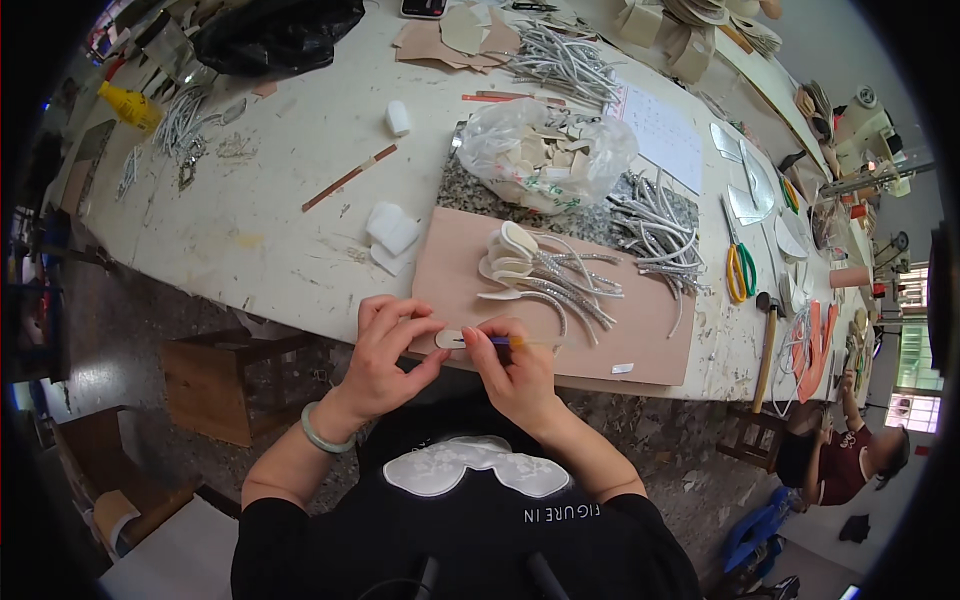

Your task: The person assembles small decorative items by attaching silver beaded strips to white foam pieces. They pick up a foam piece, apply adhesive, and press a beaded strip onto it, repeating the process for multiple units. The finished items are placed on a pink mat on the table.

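Note:
At the front edge of a pinkish-tan board (pixel 640 345), my left hand (pixel 388 350) pinches a small pale oval piece (pixel 447 340) between thumb and fingertips. My right hand (pixel 515 370) is closed on a slim pen-like tool (pixel 500 341), purple near the fingers with a clear yellowish rear end. Its tip points left and meets the oval piece or hovers just over it; I cannot tell which. Beyond my hands, on the board, lies a bundle of silvery cords with cream oval ends (pixel 525 265).
A clear plastic bag of beige scraps (pixel 545 150) sits on a speckled stone slab (pixel 465 195). Loose silver cords (pixel 655 230) lie beside it. Scissors (pixel 740 260) and a hammer (pixel 767 345) lie at right, white foam blocks (pixel 393 230) at left. Another person (pixel 850 460) sits far right.

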Action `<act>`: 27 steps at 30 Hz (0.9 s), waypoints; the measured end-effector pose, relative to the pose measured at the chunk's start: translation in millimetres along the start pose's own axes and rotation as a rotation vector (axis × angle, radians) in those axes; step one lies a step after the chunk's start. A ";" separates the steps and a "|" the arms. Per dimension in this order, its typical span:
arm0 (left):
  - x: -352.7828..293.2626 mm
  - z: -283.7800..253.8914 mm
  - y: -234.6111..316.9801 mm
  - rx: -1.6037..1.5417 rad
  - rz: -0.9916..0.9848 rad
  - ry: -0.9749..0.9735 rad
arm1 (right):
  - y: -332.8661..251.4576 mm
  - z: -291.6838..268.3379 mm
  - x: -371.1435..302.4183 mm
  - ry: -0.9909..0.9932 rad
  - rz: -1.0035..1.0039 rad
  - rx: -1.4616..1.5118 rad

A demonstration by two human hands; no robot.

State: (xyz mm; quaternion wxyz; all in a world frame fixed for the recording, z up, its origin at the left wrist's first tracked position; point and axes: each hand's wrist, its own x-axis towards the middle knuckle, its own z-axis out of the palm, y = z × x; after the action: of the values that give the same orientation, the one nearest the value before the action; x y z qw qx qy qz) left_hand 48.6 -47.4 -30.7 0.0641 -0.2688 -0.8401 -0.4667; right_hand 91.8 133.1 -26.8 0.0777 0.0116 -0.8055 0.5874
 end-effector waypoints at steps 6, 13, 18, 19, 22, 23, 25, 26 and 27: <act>-4.3 2.6 -11.3 0.003 0.036 0.018 | 2.2 10.0 5.3 0.020 -0.168 -0.223; -6.2 2.8 -14.4 0.033 0.081 0.038 | 0.8 12.2 10.6 -0.018 -0.211 -0.259; -4.9 3.8 -15.1 0.043 0.093 0.047 | 1.2 10.6 9.0 -0.044 -0.208 -0.275; -6.0 4.1 -15.3 0.042 0.089 0.047 | 0.0 9.4 8.7 -0.058 -0.175 -0.274; -6.6 4.9 -16.4 0.040 0.087 0.052 | -3.9 6.2 9.1 -0.070 -0.087 -0.219; -6.4 5.4 -16.1 0.039 0.087 0.053 | -2.6 7.6 9.8 -0.026 -0.134 -0.234; -6.3 5.9 -16.0 0.044 0.087 0.055 | 1.4 11.3 11.5 0.063 -0.226 -0.262; -6.6 6.4 -16.7 0.048 0.087 0.058 | 2.8 10.6 10.7 0.037 -0.224 -0.262; -6.9 6.7 -16.9 0.053 0.087 0.061 | 3.9 9.1 9.6 0.012 -0.223 -0.261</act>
State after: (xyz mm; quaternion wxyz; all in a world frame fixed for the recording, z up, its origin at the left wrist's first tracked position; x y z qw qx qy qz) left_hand 46.7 -51.7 -49.6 0.1170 -0.2891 -0.8373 -0.4490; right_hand 80.9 126.4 -31.9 0.1478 0.0872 -0.8682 0.4657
